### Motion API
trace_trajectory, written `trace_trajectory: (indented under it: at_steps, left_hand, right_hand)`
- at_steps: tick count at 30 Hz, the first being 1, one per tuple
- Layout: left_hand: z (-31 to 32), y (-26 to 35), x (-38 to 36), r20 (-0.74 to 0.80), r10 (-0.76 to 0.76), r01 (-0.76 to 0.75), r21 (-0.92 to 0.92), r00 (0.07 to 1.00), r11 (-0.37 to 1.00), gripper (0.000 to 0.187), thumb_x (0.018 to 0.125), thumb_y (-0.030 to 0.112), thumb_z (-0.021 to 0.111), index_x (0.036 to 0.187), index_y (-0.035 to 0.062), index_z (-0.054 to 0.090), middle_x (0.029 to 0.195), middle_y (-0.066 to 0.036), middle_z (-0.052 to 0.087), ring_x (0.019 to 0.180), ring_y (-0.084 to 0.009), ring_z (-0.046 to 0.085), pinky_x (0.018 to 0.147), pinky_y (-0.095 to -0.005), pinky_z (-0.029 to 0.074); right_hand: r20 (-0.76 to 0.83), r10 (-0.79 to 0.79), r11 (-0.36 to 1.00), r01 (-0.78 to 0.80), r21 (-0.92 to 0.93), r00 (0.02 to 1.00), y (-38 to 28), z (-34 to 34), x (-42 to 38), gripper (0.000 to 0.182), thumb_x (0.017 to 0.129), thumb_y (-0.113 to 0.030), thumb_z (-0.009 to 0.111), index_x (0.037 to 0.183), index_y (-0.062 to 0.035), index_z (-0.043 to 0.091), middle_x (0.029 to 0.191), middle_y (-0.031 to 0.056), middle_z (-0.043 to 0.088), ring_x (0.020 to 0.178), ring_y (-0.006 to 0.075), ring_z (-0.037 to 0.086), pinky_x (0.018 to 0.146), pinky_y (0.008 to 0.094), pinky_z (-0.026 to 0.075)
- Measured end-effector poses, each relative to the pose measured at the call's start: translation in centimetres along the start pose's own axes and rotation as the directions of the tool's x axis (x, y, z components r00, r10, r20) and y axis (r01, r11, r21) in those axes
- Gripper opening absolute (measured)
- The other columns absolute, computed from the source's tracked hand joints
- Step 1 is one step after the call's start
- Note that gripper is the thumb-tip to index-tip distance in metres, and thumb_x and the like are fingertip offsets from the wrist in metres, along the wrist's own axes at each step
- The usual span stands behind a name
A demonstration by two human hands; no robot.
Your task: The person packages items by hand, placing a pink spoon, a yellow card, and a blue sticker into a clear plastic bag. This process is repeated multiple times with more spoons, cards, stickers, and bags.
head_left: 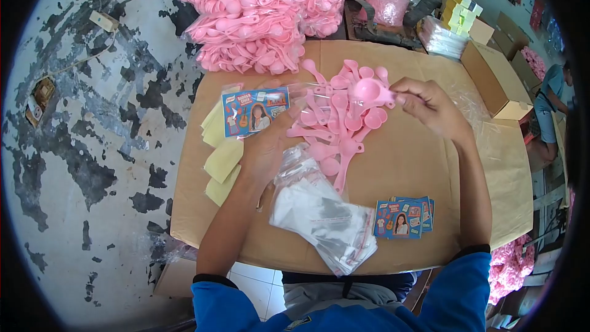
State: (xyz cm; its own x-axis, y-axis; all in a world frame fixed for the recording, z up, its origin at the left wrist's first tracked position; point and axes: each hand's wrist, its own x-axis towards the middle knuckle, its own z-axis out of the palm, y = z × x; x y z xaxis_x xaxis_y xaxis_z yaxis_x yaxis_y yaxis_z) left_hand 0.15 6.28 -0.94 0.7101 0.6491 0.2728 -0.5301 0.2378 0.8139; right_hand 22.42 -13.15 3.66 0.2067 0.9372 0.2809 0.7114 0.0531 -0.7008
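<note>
My left hand (270, 141) is closed on a clear plastic bag (301, 90) with a blue printed card (255, 112) in it; the bag's other end reaches toward the pink spoons. Between the fingertips of my right hand (433, 107) is the handle end of a pink measuring spoon (369, 91), raised above the pile. Loose pink spoons (340, 123) lie on the table beneath both hands. Nearer to me rests a stack of clear plastic bags (322, 209), with a small pile of blue printed cards (402, 218) to its right.
Pale yellow slips (221, 163) lie beside my left forearm on the brown-covered table (405, 166). Large bags of pink spoons (249, 18) stand at the back. An open cardboard box (495, 83) sits at the back right. A person (549, 107) is at the far right.
</note>
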Motion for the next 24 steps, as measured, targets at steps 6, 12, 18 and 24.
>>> trace_trajectory:
  at_steps: [6, 12, 18, 24]
  left_hand:
    - [0.6, -2.9, -1.0, 0.053, -0.046, 0.057, -0.247, 0.998, 0.967, 0.056, 0.087, 0.001, 0.063, 0.136, 0.0091, 0.037, 0.126, -0.009, 0.053, 0.114, -0.0226, 0.055, 0.098, -0.0361, 0.047]
    - [1.5, -3.1, -1.7, 0.246, -0.095, 0.162, -0.267, 0.964, 0.950, 0.057, 0.091, 0.014, 0.061, 0.139, 0.0076, 0.031, 0.132, -0.011, 0.049, 0.123, -0.0245, 0.049, 0.102, -0.0355, 0.043]
    - [0.9, -3.7, -0.6, 0.149, -0.119, 0.147, -0.195, 0.982, 0.970, 0.061, 0.093, 0.023, 0.060, 0.140, 0.0024, 0.028, 0.133, -0.015, 0.047, 0.128, -0.0239, 0.043, 0.107, -0.0370, 0.037]
    - [1.6, -3.6, -1.7, 0.345, 0.119, -0.307, 0.566, 0.931, 0.765, 0.078, 0.080, 0.025, 0.074, 0.140, -0.0002, 0.031, 0.137, -0.017, 0.042, 0.134, -0.0271, 0.034, 0.110, -0.0395, 0.028]
  right_hand:
    - [0.153, 0.012, 1.000, -0.010, -0.012, 0.988, -3.8, 2.9, 0.2, 0.028, 0.100, -0.021, 0.043, 0.109, -0.0015, 0.061, 0.090, 0.0128, 0.067, 0.079, 0.0169, 0.061, 0.074, 0.0307, 0.048]
    - [-0.127, -0.172, 0.968, 0.191, 0.164, 0.977, -4.9, 5.9, 0.0, 0.020, 0.096, -0.018, 0.050, 0.096, -0.0014, 0.060, 0.073, 0.0042, 0.058, 0.062, 0.0107, 0.053, 0.058, 0.0258, 0.043]
    - [-0.324, -0.268, 0.940, 0.173, -0.294, 0.907, -7.9, -0.3, -2.6, 0.003, 0.089, -0.003, 0.057, 0.091, -0.0016, 0.058, 0.066, 0.0018, 0.054, 0.052, 0.0034, 0.045, 0.045, 0.0230, 0.030]
    - [-0.245, -0.026, 0.868, -0.100, -0.486, 0.969, -8.8, 1.1, -2.5, 0.008, 0.082, -0.009, 0.064, 0.077, -0.0039, 0.061, 0.048, 0.0023, 0.046, 0.041, 0.0072, 0.042, 0.042, 0.0269, 0.030]
